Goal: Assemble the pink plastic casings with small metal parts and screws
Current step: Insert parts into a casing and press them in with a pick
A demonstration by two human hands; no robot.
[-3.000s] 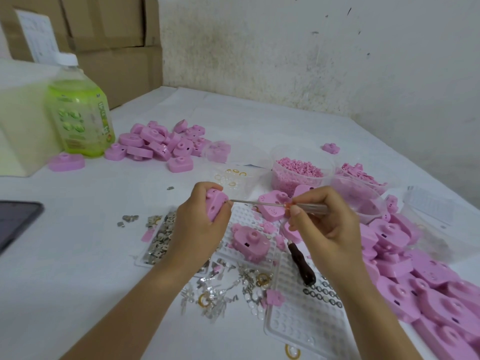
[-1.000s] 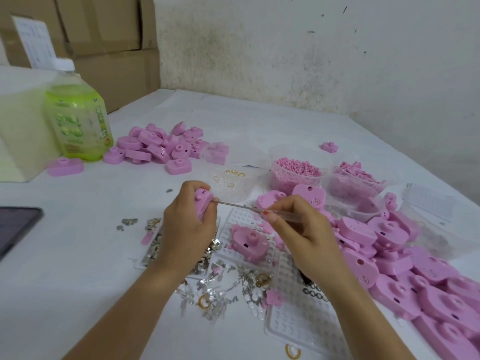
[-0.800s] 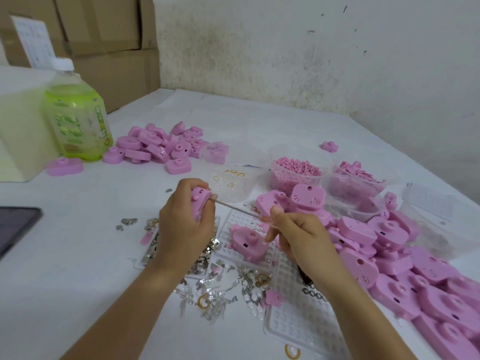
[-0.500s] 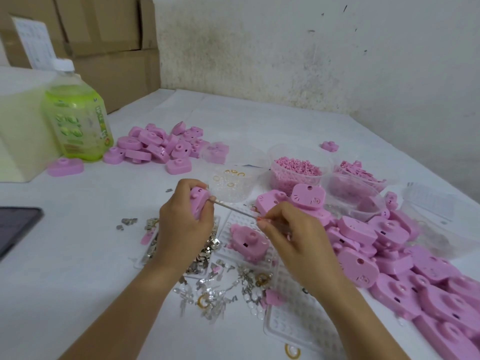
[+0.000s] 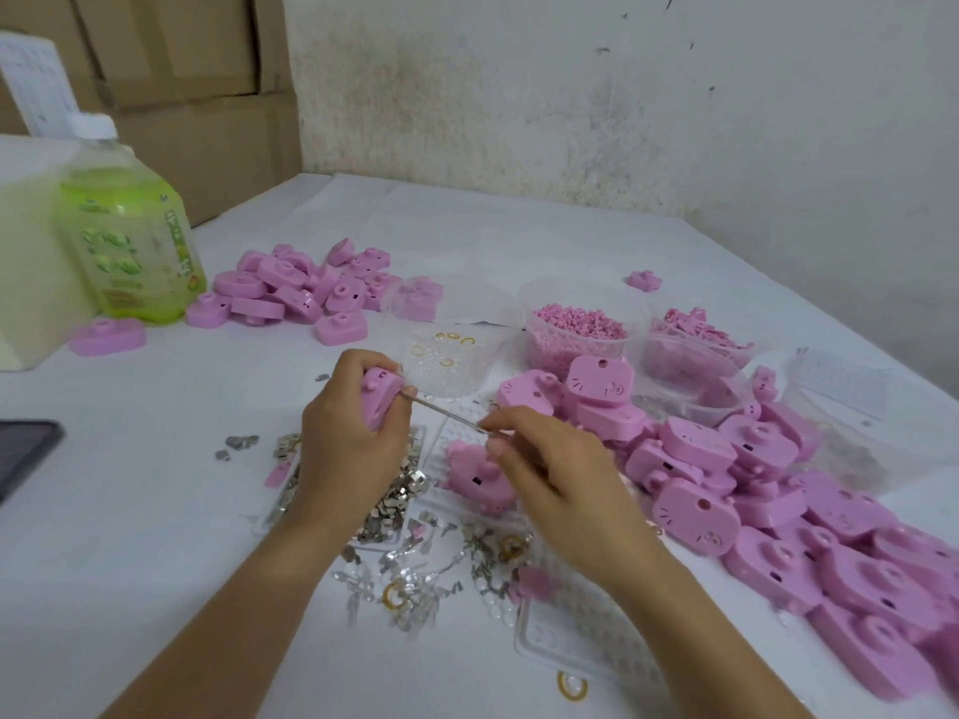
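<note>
Fingers [image 5: 358, 363] of the left hand [image 5: 347, 454] curl round a pink casing [image 5: 380, 404], held above the bench [image 5: 129, 537]; the right hand [image 5: 565, 490] pinches a thin screwdriver [image 5: 449, 416], its tip at the casing's edge, seemingly in a screw hole; beneath lie loose metal parts [image 5: 394, 505]; a heap of casings [image 5: 778, 500] sits to the right; a green bottle [image 5: 129, 241] stands far left.

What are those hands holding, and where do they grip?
Left hand grips a pink casing round its body; right hand pinches a screwdriver at its handle end.

The left hand [image 5: 348, 448] and right hand [image 5: 563, 493] are bare, as are both forearms.
</note>
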